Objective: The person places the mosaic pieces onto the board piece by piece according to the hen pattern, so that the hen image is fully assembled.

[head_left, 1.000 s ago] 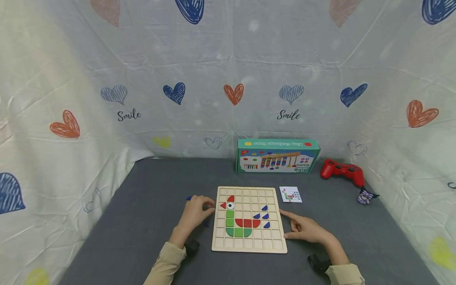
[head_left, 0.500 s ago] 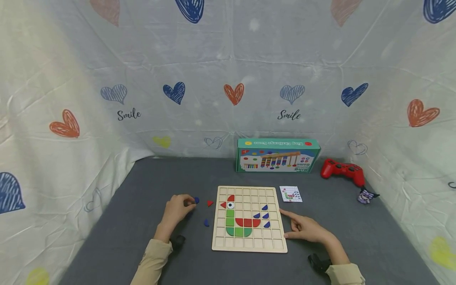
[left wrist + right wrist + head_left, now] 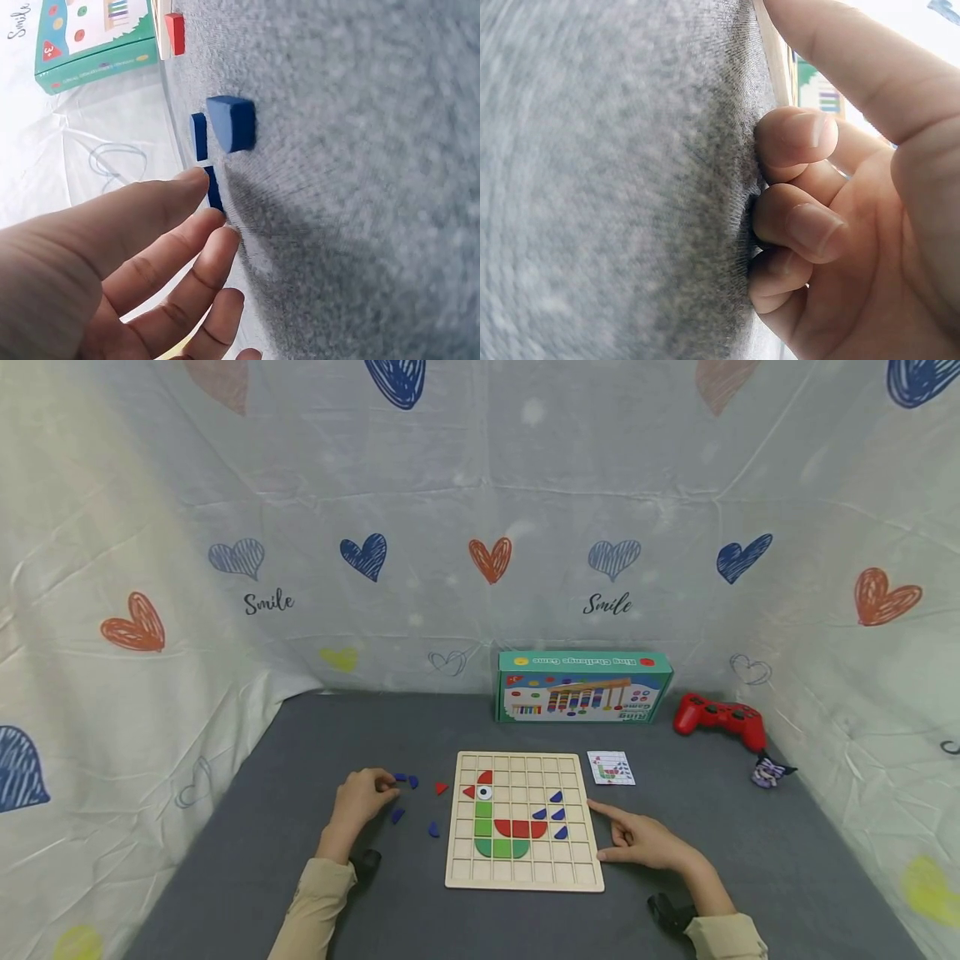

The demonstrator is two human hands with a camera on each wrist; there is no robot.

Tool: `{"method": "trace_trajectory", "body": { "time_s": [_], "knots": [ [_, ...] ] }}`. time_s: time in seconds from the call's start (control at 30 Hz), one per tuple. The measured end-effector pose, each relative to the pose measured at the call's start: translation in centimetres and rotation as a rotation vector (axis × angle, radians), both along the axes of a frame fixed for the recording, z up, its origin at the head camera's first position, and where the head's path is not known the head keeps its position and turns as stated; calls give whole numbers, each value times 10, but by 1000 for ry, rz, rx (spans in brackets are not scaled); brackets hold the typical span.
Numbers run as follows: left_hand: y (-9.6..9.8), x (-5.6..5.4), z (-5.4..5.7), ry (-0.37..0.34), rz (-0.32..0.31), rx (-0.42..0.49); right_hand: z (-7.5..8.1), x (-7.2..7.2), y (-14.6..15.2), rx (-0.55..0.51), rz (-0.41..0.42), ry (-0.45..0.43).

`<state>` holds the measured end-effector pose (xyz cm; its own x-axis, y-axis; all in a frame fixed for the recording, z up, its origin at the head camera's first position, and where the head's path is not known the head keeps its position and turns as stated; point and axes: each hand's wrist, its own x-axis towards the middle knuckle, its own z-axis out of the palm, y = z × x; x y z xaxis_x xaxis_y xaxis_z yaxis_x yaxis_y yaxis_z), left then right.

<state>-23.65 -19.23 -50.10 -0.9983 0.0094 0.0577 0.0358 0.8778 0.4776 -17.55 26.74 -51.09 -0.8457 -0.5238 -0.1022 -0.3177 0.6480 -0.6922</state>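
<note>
Your left hand (image 3: 358,797) has drawn back leftward since the earlier frame, and two more blue pieces (image 3: 397,816) now show beside it; your right hand (image 3: 645,843) and the board (image 3: 566,777) have stayed put. The far blue piece (image 3: 401,777) lies on the table (image 3: 345,727) just beyond your left index fingertip and a little to its right, its long axis running roughly left to right. Your left hand is clearly the nearer; the right is on the other side of the board.

Your left fingers are half curled, thumb and index a little apart, with no piece plainly in their grip; I can't tell whether they touch the far blue piece. On the right, your index finger and thumb reach out to the board's right edge, the other fingers curl under, and you grip nothing.

Loose on the table, left of the board, you have four blue pieces and one red triangle (image 3: 441,788). On the board you have four blue tiles (image 3: 558,815), five red tiles (image 3: 520,829), three light green tiles (image 3: 483,827), two dark green tiles (image 3: 521,850) and one eye (image 3: 484,793). Beyond them are one card (image 3: 611,768), one box (image 3: 583,689) and one controller (image 3: 718,718).
</note>
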Motion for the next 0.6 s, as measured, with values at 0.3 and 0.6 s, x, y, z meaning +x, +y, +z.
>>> {"method": "trace_trajectory", "body": {
  "time_s": [0.3, 0.6],
  "knots": [
    [0, -6, 0, -21, 19, 20, 0, 0, 0, 9, -6, -2],
    [2, -18, -4, -10, 1, 14, -1, -1, 1, 12, -10, -6]
  ]
}}
